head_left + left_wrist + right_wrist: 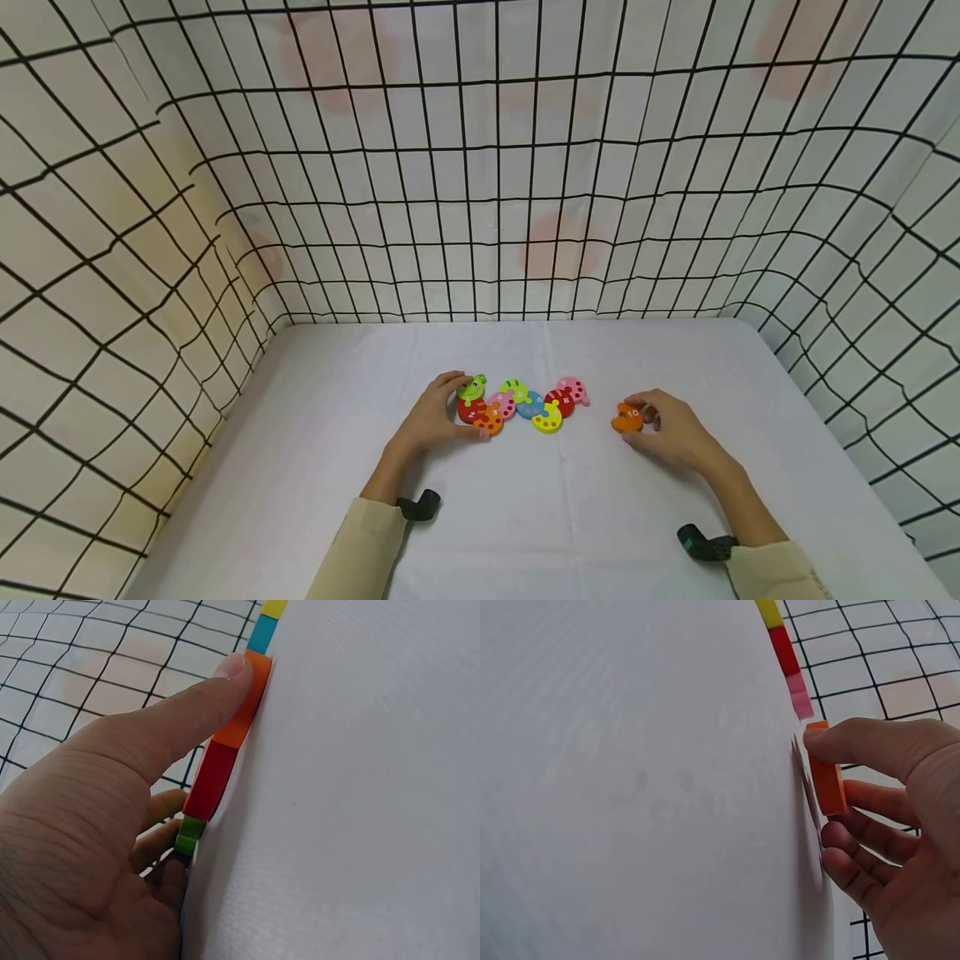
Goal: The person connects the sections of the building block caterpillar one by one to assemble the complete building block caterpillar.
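A caterpillar puzzle [529,406] of colourful, dotted and striped numbered pieces lies in a row on the white table. Its smiling green head piece [472,389] is at the left end, above a red piece [211,780]. My left hand [435,414] holds this end, the thumb against an orange piece [247,705] and the fingers by the head. To the right, apart from the row, my right hand [678,435] pinches a separate orange puzzle piece [627,418] between thumb and fingers. In the right wrist view this piece [827,776] stands slightly off the cloth.
White cloth covers the table [525,517]. A black wire grid [495,200] rises along the back and both sides, with pale sheeting behind it. The pink piece [574,389] at the row's right end faces the right hand.
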`<state>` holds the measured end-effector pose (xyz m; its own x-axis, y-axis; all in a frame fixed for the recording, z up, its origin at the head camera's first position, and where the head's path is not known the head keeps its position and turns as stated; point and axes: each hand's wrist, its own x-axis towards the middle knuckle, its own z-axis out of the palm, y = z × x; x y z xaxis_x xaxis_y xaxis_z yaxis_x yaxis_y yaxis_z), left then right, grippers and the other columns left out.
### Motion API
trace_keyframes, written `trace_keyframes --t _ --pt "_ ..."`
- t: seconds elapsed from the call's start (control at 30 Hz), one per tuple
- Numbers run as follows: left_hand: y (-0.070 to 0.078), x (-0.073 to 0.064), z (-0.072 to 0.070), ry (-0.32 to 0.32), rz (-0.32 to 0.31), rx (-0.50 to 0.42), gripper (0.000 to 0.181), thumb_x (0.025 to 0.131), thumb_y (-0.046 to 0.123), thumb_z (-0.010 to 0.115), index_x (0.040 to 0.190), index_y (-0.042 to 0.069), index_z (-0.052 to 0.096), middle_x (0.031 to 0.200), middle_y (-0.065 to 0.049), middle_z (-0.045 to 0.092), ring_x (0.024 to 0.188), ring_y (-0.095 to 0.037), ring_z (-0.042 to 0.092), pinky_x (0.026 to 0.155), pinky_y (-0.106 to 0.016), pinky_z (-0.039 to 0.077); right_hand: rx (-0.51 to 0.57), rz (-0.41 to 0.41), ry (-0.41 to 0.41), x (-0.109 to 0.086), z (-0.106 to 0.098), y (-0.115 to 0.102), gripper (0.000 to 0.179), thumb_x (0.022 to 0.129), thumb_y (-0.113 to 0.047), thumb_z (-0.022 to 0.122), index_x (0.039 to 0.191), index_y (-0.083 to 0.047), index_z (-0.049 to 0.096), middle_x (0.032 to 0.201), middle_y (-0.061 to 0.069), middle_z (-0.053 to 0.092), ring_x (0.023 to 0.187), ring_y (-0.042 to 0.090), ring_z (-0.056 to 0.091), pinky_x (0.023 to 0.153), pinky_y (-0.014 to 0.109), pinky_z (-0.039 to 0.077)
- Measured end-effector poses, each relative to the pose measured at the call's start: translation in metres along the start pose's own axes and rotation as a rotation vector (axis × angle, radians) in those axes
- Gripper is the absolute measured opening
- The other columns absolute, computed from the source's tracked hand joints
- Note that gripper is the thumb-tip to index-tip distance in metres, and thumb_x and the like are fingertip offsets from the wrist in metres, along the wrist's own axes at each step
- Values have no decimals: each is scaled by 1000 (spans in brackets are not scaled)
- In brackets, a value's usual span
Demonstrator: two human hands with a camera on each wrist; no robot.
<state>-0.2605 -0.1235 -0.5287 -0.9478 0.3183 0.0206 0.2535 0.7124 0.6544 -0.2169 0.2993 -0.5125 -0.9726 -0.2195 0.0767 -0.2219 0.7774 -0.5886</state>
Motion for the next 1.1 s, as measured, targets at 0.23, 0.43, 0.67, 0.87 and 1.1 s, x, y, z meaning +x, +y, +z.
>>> trace_keyframes --t 0.23,0.43,0.67,0.87,1.1 --pt "0 0 0 -1 -2 0 100 68 56 91 153 25 49 162 -1 39 152 -29 37 120 -59 36 19 40 64 7 4 -9 54 83 -25 86 129 -6 65 110 9 67 89 20 57 72 21 51" --pt "0 0 0 -1 -8 -4 99 69 56 90 153 26 49 163 -1 39 152 -29 36 120 -59 37 25 21 102 13 11 -15 53 83 -26 87 127 -5 67 112 11 67 89 20 57 73 19 51" --pt "1 -1 0 2 -1 -7 97 70 53 90 153 25 49 163 -2 39 152 -30 36 120 -60 36 23 24 116 22 21 -23 55 82 -25 87 129 -4 65 112 11 66 89 20 57 74 20 52" --pt "1 -2 1 8 1 -5 95 71 51 90 153 26 49 163 -3 39 152 -31 36 119 -61 37 43 55 115 27 27 -32 56 83 -26 86 129 -3 64 114 13 66 91 22 59 75 21 53" --pt "1 -1 1 1 -2 -1 96 71 52 90 153 26 49 164 -3 39 152 -31 36 120 -60 36 77 64 107 32 31 -39 55 84 -24 86 129 -1 64 112 14 65 91 22 58 74 22 52"
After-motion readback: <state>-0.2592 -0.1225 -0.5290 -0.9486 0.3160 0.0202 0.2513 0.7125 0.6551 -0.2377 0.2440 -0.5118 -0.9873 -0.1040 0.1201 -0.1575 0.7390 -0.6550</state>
